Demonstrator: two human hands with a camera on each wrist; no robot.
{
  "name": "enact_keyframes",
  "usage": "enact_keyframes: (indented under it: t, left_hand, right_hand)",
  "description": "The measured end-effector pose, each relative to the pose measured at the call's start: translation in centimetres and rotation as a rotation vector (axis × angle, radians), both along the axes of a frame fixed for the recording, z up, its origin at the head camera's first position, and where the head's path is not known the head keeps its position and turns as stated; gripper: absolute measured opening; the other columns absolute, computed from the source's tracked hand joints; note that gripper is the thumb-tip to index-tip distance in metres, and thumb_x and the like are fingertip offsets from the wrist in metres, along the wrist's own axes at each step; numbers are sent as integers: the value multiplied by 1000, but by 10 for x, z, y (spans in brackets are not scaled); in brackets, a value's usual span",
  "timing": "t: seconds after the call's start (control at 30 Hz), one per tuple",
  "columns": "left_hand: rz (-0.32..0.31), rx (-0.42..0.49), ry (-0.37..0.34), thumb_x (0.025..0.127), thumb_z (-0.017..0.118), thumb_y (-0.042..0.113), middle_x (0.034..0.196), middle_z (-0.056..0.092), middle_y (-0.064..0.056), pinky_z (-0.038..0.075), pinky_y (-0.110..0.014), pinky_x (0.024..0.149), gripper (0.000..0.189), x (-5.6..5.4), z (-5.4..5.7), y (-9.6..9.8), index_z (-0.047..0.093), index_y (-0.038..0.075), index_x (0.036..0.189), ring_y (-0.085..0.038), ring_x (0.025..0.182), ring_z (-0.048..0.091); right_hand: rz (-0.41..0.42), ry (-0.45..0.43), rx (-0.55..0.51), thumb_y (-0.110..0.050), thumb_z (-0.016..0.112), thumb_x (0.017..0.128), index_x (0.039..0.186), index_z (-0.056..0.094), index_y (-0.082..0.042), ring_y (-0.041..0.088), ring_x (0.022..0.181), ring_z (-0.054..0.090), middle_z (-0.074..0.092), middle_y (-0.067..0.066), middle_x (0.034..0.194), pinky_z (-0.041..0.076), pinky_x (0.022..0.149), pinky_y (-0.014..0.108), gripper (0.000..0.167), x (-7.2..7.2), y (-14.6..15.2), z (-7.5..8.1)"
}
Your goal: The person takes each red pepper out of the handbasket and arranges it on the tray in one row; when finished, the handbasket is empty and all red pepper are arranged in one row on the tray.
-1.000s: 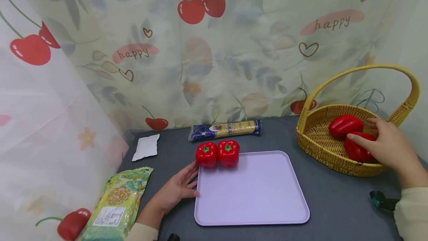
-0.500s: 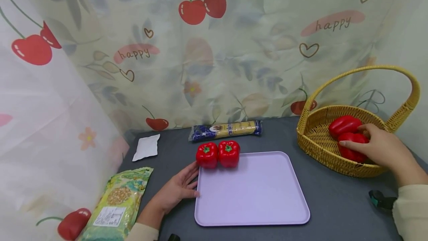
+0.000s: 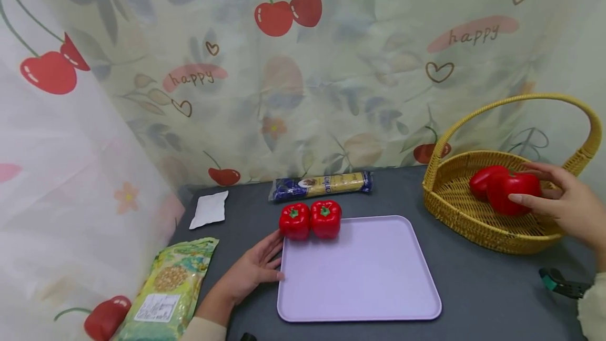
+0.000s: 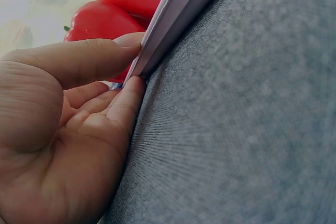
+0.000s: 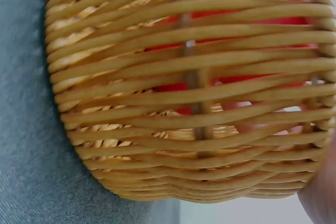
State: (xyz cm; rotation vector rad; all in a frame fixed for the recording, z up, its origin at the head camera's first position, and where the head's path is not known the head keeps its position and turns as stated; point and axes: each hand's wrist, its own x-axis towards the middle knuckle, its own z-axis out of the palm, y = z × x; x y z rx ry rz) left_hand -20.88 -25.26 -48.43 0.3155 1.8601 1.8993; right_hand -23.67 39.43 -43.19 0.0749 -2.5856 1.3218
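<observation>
My right hand (image 3: 568, 199) grips a red bell pepper (image 3: 513, 193), thumb on its near side and fingers on its far side. That pepper is raised inside the yellow wicker basket (image 3: 454, 228) and partly covers a second red bell pepper (image 3: 481, 180). In the right wrist view, red shows through the basket's weave (image 5: 157, 87). My left hand (image 3: 253, 264) lies at the left edge of the lilac tray (image 3: 360, 278), fingers extended; in the left wrist view its thumb and a fingertip touch the rim (image 4: 157, 35). Two red bell peppers (image 3: 295, 221) (image 3: 325, 219) stand side by side at the tray's back left corner.
A long blue and yellow packet (image 3: 322, 186) lies behind the tray. On the left are a white packet (image 3: 209, 209) and a green-yellow bag (image 3: 165, 288) with a white label. The basket's tall handle (image 3: 521, 100) arches over it. A patterned cloth (image 3: 331, 93) hangs behind the table.
My right hand first shifts left with the pepper in the basket, then raises it, turning its green stem into view. My left hand keeps its place at the tray's edge.
</observation>
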Motion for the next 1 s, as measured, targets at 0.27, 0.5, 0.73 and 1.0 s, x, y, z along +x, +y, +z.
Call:
enact_keyframes:
  t: [0.27,0.5,0.73,1.0]
  left_hand:
    - [-4,-1,1,89,77,-19,180,14,-17,40,-42,120,106,0,0,0,16,1,173,-35,164,15]
    - [-4,-11,7,89,78,-18,180,13,-18,41,-40,119,107,0,-2,-1,16,1,173,-37,164,15]
    - [10,-13,-10,88,79,-19,180,15,-15,43,-38,118,108,-1,-3,-1,17,2,173,-34,164,18]
    - [10,-8,-12,88,78,-19,180,15,-15,43,-39,117,108,-1,-3,-2,16,2,174,-34,164,17]
  right_hand:
    - [13,58,-157,-9,76,104,173,31,-14,-21,96,57,47,-2,142,62,66,20,83,6,-4,4]
    - [7,79,-193,-9,74,106,173,32,-14,-20,101,59,45,4,151,59,70,14,79,9,-17,13]
    - [7,134,-232,-5,75,104,170,38,-15,-12,109,61,47,4,148,57,76,11,76,12,-32,24]
    - [111,154,-174,-2,76,103,168,41,-19,-3,117,58,52,-2,144,55,83,10,76,11,-53,32]
